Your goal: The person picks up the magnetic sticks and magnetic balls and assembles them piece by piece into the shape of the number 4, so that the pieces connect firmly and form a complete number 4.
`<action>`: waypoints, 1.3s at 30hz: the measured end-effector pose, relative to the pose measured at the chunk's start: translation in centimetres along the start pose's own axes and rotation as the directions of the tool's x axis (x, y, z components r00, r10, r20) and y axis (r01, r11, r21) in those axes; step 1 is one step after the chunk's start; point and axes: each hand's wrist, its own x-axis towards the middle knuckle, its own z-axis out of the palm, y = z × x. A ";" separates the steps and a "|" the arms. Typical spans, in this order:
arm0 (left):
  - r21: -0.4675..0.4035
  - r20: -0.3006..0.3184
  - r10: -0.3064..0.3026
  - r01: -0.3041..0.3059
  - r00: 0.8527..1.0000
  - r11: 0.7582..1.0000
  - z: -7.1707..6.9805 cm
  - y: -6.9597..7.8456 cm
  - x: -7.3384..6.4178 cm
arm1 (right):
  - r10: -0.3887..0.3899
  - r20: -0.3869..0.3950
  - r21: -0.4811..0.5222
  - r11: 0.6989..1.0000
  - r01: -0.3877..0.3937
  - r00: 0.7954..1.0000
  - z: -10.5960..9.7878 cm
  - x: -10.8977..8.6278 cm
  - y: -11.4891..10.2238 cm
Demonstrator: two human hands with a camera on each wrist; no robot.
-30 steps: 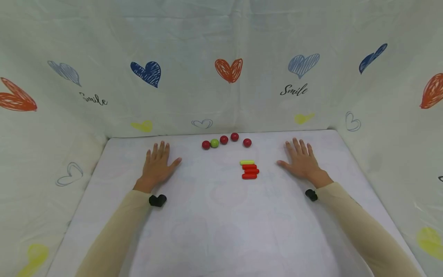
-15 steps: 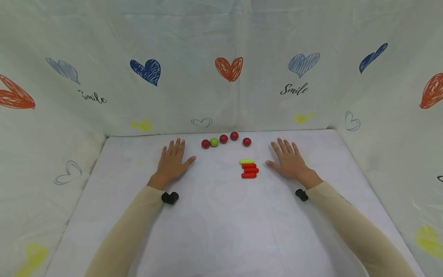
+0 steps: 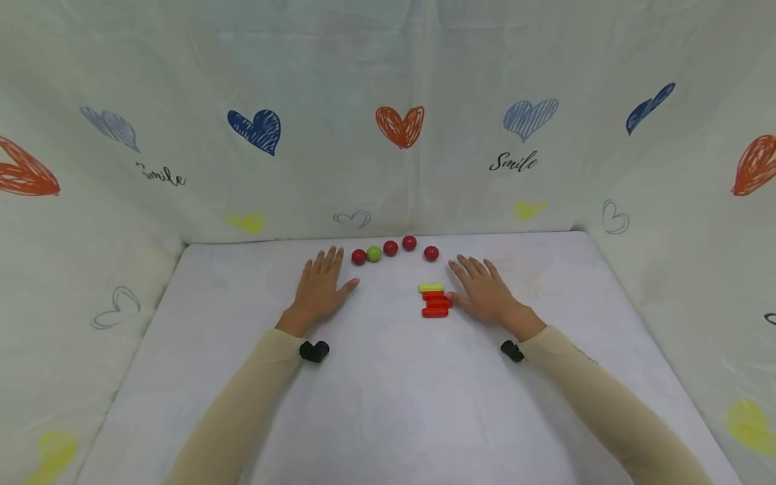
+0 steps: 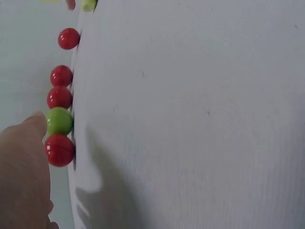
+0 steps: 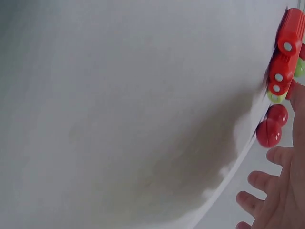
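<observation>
My left hand (image 3: 318,293) is over the table with its fingers extended and holds nothing. Nearest to it is the left end of a row of small glossy balls: several are red, like this red ball (image 3: 359,256), and one is a green ball (image 3: 374,254). On the right, my right hand (image 3: 488,296) has its fingers spread; its thumb tip overlaps the right ends of the red rods in the head view, and contact cannot be told. Those three short red rods (image 3: 435,312) lie stacked side by side below a yellow-green rod (image 3: 431,288). Pale dots mark the red rods' ends (image 5: 287,46).
A white-covered table (image 3: 388,404) carries everything. A pale curtain (image 3: 327,168) printed with hearts and "Smile" stands behind and at both sides. Black heart-shaped pieces sit at the left wrist (image 3: 314,351) and the right wrist (image 3: 512,350).
Both hands have moved inward, the left to the right and the right to the left, towards the balls and rods. Balls and rods have stayed in place.
</observation>
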 end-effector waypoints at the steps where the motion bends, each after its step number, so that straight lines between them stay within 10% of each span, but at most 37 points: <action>1: 0.003 -0.001 0.000 0.000 1.000 1.000 0.1 0.2 0.1 | -0.013 -0.006 0.002 1.000 0.013 1.000 0.1 0.0 -0.2; 23: 0.013 -0.036 0.020 -0.019 0.999 1.000 1.3 2.5 2.0 | -0.104 -0.062 0.028 0.994 0.106 0.993 -0.2 1.6 -3.0; 39: 0.035 -0.193 -0.037 0.044 0.981 0.998 1.5 3.6 3.0 | -0.111 -0.048 0.107 0.987 0.116 0.993 -0.9 3.1 -3.3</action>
